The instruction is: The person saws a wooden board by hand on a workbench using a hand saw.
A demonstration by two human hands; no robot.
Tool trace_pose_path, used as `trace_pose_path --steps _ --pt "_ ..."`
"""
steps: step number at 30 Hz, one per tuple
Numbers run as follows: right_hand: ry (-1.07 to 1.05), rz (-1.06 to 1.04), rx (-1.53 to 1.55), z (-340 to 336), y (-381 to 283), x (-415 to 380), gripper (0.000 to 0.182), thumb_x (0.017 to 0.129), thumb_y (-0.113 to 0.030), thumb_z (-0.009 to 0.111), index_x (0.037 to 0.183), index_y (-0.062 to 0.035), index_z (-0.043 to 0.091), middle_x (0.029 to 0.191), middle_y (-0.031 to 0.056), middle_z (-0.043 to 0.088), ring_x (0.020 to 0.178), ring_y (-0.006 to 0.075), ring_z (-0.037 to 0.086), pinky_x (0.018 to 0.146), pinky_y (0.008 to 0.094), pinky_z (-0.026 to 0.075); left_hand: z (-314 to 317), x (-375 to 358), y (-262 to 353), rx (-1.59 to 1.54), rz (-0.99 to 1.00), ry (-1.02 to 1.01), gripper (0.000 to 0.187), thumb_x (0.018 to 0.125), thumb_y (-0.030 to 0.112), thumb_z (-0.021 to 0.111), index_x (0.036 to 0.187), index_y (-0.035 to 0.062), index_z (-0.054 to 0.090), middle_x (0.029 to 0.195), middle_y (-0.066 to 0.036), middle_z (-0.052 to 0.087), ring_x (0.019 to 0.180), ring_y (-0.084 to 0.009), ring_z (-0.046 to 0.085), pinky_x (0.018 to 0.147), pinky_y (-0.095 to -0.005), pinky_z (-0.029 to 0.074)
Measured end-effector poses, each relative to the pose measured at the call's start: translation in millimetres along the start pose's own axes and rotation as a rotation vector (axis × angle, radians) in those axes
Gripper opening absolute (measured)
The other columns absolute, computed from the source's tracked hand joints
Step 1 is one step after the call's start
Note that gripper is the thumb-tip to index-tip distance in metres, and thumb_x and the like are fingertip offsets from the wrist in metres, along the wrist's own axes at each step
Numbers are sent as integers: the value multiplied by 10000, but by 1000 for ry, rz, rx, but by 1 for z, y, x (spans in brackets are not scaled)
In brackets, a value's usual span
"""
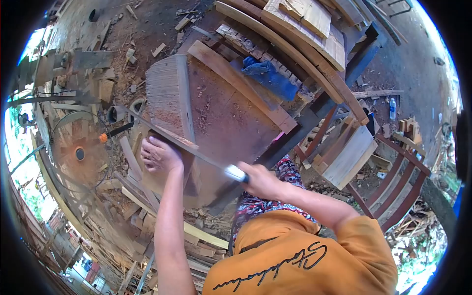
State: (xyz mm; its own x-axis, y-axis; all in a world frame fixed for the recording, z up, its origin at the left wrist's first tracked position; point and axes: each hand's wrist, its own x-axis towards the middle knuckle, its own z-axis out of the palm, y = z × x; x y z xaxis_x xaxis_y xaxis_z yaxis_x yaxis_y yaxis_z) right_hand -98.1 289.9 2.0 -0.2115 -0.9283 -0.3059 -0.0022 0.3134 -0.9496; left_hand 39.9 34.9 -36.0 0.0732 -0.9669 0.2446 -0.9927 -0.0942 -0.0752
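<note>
Orange shirt [295, 255], hands [261, 182] apart, likely a blade [206, 158]

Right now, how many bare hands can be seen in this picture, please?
2: the left hand, just below the blade in the picture, and the right hand, closed around its handle. No other hand shows.

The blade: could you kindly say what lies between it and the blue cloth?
In the head view, brown surface, then a beam, lie between blade and cloth.
</note>
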Motion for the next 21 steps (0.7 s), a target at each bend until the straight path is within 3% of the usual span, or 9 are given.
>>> trace_pose_path --steps 4,7,9,10,11,14,17,19,21 --pt "-54 -18 46 -9 4 3 238 781 24 617 992 -17 513 777 253 625 817 480 619 698 537 480 2 -2 -6 -16 2 -29 409 1020 466 360 1233 166 537 1251 -93 548 1218 -330 452 953 -556 324" --pt "-91 -34 14 6 -5 74 244 758 45 618 965 -11 503 784 265 629 837 496 610 700 546 474 1 0 -2 -10 -39 -30 455 1024 504 326 1239 157 529 1261 -116 537 1237 -355 436 945 -587 321" --pt "-96 31 12 4 -17 65 281 759 46 609 1021 -13 527 832 267 640 866 491 616 714 519 491 -1 -1 0 35 -42 -13 366 1020 432 382 1225 171 537 1247 -73 553 1213 -301 453 959 -524 320" --pt "-108 104 5 5 -22 55 328 760 47 601 1078 -14 551 881 268 652 895 487 621 728 493 509 -1 -1 -3 36 -42 -13 367 1020 432 382 1225 171 537 1247 -73 553 1213 -301 453 959 -524 320" --pt "-39 9 41 9 -8 32 330 758 47 607 1075 -24 548 883 258 654 903 486 622 734 496 511 1 0 -5 6 3 11 368 1020 430 380 1225 168 537 1247 -75 551 1215 -301 453 959 -521 321" --pt "-130 104 -15 -14 4 -11 320 765 49 608 1069 -27 540 883 246 654 910 478 626 741 488 509 0 0 0 -7 28 1 369 1021 426 378 1223 162 537 1243 -80 550 1214 -301 452 957 -517 322" --pt "-70 -14 69 -8 0 27 256 758 51 606 986 -25 517 804 263 627 835 496 607 693 528 475 2 -2 -3 38 -10 -22 363 1020 416 381 1223 158 537 1232 -87 550 1201 -301 456 949 -519 327" --pt "-129 -11 59 5 -1 76 222 764 43 603 947 -19 493 798 266 620 835 504 593 693 546 456 5 -1 -5 -3 -13 28 423 1027 483 345 1210 166 557 1261 -87 554 1221 -336 445 937 -564 324" --pt "-88 -3 87 8 -8 66 212 763 41 599 928 -17 480 792 268 615 835 507 587 692 553 450 2 2 -2 -7 -60 -10 428 1025 484 347 1227 166 551 1270 -93 550 1234 -342 438 937 -570 323"
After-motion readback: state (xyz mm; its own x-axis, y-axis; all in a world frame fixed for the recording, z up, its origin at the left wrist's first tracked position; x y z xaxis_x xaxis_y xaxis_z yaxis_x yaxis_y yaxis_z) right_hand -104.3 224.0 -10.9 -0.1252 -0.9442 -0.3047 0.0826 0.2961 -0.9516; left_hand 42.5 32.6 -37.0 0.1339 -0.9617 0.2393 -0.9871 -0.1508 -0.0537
